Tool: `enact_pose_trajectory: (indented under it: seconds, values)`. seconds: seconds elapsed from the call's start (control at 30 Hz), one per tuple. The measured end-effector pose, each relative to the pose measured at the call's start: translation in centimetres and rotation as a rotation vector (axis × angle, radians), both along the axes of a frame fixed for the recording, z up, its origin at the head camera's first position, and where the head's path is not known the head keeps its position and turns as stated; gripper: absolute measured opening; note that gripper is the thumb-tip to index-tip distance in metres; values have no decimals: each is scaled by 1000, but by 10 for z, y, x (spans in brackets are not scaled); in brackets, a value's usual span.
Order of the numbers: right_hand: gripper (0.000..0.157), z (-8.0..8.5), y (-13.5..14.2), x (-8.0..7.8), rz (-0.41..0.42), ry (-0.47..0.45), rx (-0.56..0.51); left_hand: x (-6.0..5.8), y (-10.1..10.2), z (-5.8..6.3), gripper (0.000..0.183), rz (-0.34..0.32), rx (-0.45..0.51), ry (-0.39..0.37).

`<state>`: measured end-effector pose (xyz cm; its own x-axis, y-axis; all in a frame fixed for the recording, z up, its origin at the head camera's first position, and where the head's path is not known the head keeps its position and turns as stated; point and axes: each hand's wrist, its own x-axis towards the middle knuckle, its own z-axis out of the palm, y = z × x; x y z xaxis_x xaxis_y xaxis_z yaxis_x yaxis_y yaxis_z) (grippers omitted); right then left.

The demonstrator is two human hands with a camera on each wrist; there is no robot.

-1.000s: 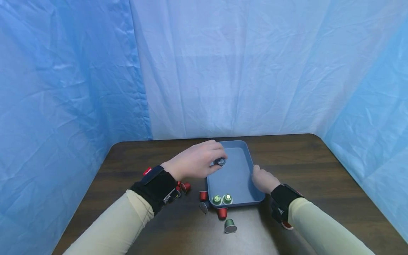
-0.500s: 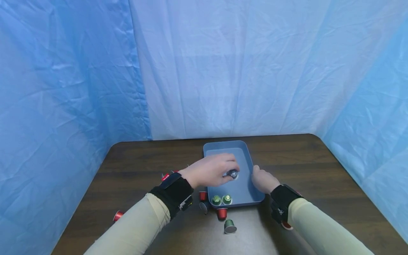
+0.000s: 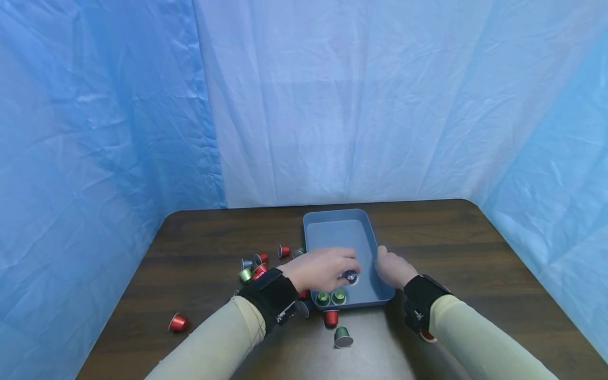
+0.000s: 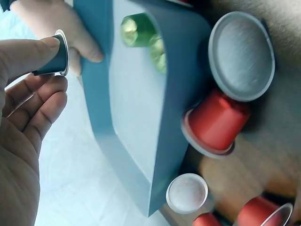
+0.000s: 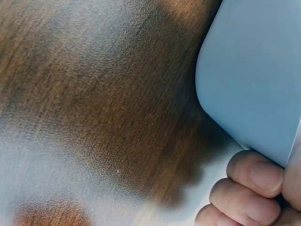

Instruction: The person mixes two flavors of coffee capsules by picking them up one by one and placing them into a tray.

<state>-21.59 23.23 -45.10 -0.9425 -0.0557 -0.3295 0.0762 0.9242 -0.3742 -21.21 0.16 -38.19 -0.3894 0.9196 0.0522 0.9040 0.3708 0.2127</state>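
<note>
Red coffee capsule (image 3: 178, 322) out at the far left, on its side, well apart from the rest. Coming right, you've got a loose cluster: blue-grey capsule (image 3: 246, 263), pale-green capsule (image 3: 245, 275), a couple of reds, though your left wristband (image 3: 272, 296) cuts across, so what lies behind can't be counted. And now your left hand (image 3: 320, 268), thumb and fingers pinching a dark coffee capsule (image 3: 350, 276), foil lid downward, inside the outline of the blue tray (image 3: 337, 229)! Its exact colour is hard to call, and so is whether that lid touches the tray floor. Two green capsules (image 3: 339, 296) stand in the near-left corner, so the step looks like setting this one down beside them; the next move calls for a level touchdown and a gentle release without nudging that pair. Outside the near wall, a red capsule and a muted-green capsule (image 3: 343, 338). Over to your right hand (image 3: 395, 269), gripping the tray's side, fingers curled at its edge, probably steadying it; the right wrist view crops most of that hand. Last, a capsule (image 3: 428, 336) peeks from under your right wristband (image 3: 423, 301), mostly hidden.
</note>
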Motion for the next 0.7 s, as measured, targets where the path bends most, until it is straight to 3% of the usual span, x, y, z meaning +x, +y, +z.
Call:
enact_pose_trajectory:
  seconds: [0.3,0.7]
  values:
    - [29,1,2,1,-4,-1,-7,4,7,-17,34,16,-44,-70]
    - [32,4,2,4,-46,-39,-28,10,15,-41,32,-22,-93,76]
